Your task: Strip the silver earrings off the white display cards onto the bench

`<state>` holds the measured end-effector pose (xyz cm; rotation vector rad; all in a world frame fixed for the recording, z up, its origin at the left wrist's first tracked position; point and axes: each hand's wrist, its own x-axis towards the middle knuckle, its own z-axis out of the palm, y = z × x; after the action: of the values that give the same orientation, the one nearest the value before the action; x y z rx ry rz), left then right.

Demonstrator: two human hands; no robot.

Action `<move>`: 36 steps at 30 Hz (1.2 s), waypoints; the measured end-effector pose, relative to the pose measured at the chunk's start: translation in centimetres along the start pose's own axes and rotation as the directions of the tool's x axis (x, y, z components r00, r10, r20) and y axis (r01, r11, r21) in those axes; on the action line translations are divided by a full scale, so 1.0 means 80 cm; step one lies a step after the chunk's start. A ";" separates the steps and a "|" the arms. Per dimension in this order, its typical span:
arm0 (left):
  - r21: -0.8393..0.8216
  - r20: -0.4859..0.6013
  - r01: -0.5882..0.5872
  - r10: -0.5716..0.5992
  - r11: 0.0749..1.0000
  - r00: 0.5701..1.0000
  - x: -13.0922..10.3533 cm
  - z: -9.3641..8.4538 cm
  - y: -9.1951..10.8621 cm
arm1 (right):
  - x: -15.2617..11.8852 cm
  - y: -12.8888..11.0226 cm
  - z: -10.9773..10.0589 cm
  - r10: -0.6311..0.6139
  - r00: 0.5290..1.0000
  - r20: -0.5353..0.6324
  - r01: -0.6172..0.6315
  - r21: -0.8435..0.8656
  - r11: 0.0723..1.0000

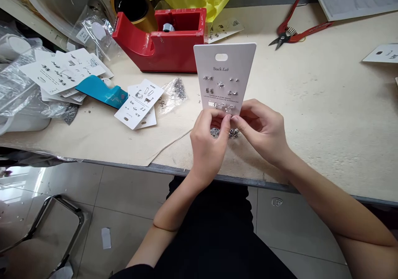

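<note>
A white earring card (221, 69) printed "Stack Lab" stands upright above the table, with several pairs of small silver earrings fixed to it. My left hand (209, 140) is closed at the card's lower left edge, thumb and finger pinching its bottom. From the right, my right hand (264, 129) also pinches at the bottom edge, its thumb tip close to the left thumb. Whether a small piece sits between the fingertips is hidden. Below the hands, a pile of tiny silver metal pieces (234, 133) lies on the table.
A red tape dispenser (174, 51) stands behind the card. Leftward lie loose earring cards (139, 103), a teal holder (101, 91), a small bag of metal bits (178, 92) and stacked cards (62, 71). Red-handled pruning shears (290, 32) rest at the back right. The table's front edge (174, 170) runs below my hands.
</note>
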<state>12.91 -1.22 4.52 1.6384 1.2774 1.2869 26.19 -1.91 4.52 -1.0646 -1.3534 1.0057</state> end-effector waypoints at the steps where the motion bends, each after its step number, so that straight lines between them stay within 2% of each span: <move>1: 0.000 0.000 0.003 -0.003 1.000 1.000 0.000 0.000 -0.001 | 0.000 0.000 0.000 0.007 1.000 0.000 -0.007 0.000 1.000; 12: 0.021 0.000 -0.009 0.009 1.000 1.000 -0.002 0.005 -0.002 | 0.001 -0.001 0.001 0.038 0.999 -0.028 -0.038 -0.011 0.999; 20: 0.096 -0.005 -0.102 0.103 0.990 0.995 -0.004 0.010 -0.001 | 0.001 -0.005 0.001 0.075 0.994 -0.075 -0.077 -0.029 0.997; 26: 0.211 0.082 -0.238 0.226 0.948 0.971 -0.011 0.000 -0.003 | 0.003 -0.007 -0.004 0.086 0.992 -0.092 -0.088 -0.018 0.996; 29: 0.274 0.079 -0.379 0.373 0.884 0.925 -0.010 -0.012 -0.004 | 0.004 -0.007 -0.007 0.076 0.992 -0.103 -0.080 -0.040 0.996; 32: 0.391 0.019 -0.506 0.543 0.769 0.840 0.000 -0.020 -0.004 | 0.004 -0.006 -0.006 0.035 0.997 -0.075 -0.042 -0.100 0.994; 34: 0.532 0.034 -0.546 0.628 0.647 0.777 0.011 -0.024 -0.003 | 0.005 -0.005 -0.005 -0.043 0.998 -0.049 0.031 -0.226 0.974; 36: 0.602 0.118 -0.603 0.688 0.524 0.716 0.022 -0.026 -0.003 | 0.004 -0.003 -0.004 -0.157 0.987 -0.022 0.135 -0.407 0.903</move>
<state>10.87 0.43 5.41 2.7421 1.2722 1.5119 26.47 -1.62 4.87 -1.2618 -1.6133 0.5906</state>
